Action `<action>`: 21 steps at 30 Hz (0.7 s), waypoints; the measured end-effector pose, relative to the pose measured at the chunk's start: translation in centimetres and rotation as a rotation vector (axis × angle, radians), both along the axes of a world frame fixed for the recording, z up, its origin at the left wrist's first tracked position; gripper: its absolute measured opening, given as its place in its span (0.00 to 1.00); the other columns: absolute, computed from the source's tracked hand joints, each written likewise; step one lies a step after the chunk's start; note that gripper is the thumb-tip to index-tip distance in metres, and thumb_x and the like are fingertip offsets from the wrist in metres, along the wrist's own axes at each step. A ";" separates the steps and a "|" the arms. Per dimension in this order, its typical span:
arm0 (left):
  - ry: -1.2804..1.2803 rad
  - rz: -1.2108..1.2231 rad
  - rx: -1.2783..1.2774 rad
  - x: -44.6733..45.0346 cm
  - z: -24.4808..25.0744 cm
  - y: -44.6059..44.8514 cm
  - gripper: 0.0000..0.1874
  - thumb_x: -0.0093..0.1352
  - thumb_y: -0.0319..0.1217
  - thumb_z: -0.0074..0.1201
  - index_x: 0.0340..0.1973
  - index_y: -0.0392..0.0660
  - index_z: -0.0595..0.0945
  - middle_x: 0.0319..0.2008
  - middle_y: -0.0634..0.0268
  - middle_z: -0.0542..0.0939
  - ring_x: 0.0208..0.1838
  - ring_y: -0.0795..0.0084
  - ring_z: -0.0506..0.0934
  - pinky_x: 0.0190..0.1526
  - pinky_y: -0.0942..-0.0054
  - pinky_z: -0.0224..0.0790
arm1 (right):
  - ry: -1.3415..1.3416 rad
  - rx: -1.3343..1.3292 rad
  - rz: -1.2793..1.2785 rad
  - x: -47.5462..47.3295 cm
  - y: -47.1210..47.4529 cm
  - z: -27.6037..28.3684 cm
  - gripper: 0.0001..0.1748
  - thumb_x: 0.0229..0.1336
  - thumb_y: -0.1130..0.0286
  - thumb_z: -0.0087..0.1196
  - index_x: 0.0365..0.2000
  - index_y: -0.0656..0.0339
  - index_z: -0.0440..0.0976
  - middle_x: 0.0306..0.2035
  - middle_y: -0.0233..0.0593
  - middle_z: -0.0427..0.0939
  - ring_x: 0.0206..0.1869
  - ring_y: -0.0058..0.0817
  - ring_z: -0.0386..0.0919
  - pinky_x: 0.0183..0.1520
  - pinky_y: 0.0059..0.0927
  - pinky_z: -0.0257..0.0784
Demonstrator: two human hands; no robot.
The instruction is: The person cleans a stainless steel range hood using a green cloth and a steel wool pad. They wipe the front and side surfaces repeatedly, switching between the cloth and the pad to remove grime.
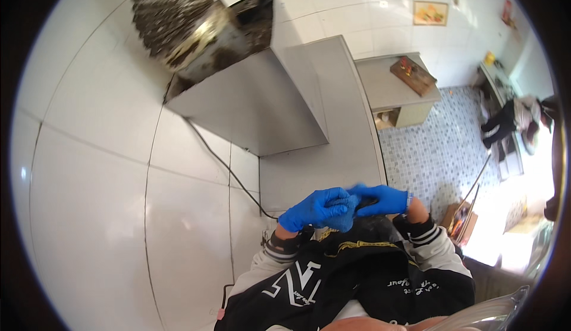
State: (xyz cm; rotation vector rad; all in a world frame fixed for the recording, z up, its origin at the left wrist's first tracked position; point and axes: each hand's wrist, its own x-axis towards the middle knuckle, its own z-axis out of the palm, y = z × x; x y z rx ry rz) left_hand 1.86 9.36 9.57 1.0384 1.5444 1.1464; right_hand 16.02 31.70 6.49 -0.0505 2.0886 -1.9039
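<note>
Both my hands wear blue rubber gloves and meet in front of my chest. My left hand (pixel 319 207) grips a blue cloth (pixel 344 217), which bunches out below its fingers. My right hand (pixel 381 199) is against the cloth's other side, its fingertips blurred. A small dark thing (pixel 366 202) shows under the right fingers; what it is, and whether that hand holds it, I cannot tell. Beyond my hands a stainless-steel range hood (pixel 254 103) hangs on the tiled wall, its top open and grimy.
A soiled flexible foil duct (pixel 174 14) rises from the hood. A black cable (pixel 218 161) runs down the wall. A grey countertop (pixel 321 170) lies below. Farther right are a wooden cutting board (pixel 412 76), a cardboard box (pixel 459 224) and another person (pixel 513 117) at a counter.
</note>
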 end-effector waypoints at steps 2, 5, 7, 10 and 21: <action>0.016 0.118 -0.024 0.1 -0.5 -2.1 0.11 0.69 0.29 0.58 0.45 0.41 0.79 0.42 0.64 0.81 0.46 0.77 0.76 0.51 0.74 0.70 | -0.023 0.123 0.219 -2.4 -2.1 -1.0 0.27 0.61 0.60 0.60 0.58 0.59 0.71 0.40 0.40 0.83 0.42 0.22 0.78 0.51 0.27 0.73; 0.171 0.409 -0.022 -0.4 -1.8 -5.5 0.11 0.68 0.27 0.57 0.46 0.41 0.79 0.42 0.61 0.82 0.45 0.72 0.79 0.50 0.73 0.72 | -0.045 0.106 0.197 -4.6 -4.8 -1.9 0.22 0.62 0.57 0.58 0.51 0.61 0.77 0.41 0.40 0.83 0.42 0.24 0.79 0.50 0.27 0.74; 0.342 0.582 -0.084 -0.9 -3.0 -7.4 0.12 0.68 0.26 0.57 0.47 0.41 0.79 0.46 0.60 0.80 0.49 0.70 0.78 0.51 0.73 0.71 | -0.143 -0.023 0.146 -5.5 -6.3 -2.1 0.22 0.63 0.56 0.57 0.50 0.62 0.78 0.41 0.39 0.83 0.41 0.25 0.80 0.48 0.27 0.75; 0.662 0.664 0.081 -1.5 -4.0 -9.7 0.20 0.66 0.25 0.57 0.54 0.42 0.76 0.58 0.57 0.73 0.60 0.63 0.72 0.60 0.66 0.65 | -0.016 0.035 0.107 -7.5 -8.6 -1.6 0.21 0.64 0.57 0.56 0.50 0.61 0.78 0.40 0.39 0.83 0.42 0.24 0.79 0.49 0.27 0.74; -0.143 0.667 0.010 1.1 -6.8 -12.4 0.24 0.74 0.35 0.48 0.64 0.40 0.68 0.60 0.56 0.73 0.62 0.70 0.70 0.62 0.68 0.63 | -0.191 -0.376 -0.046 -9.0 -9.5 0.7 0.18 0.66 0.65 0.52 0.49 0.68 0.76 0.42 0.38 0.81 0.43 0.24 0.79 0.50 0.25 0.74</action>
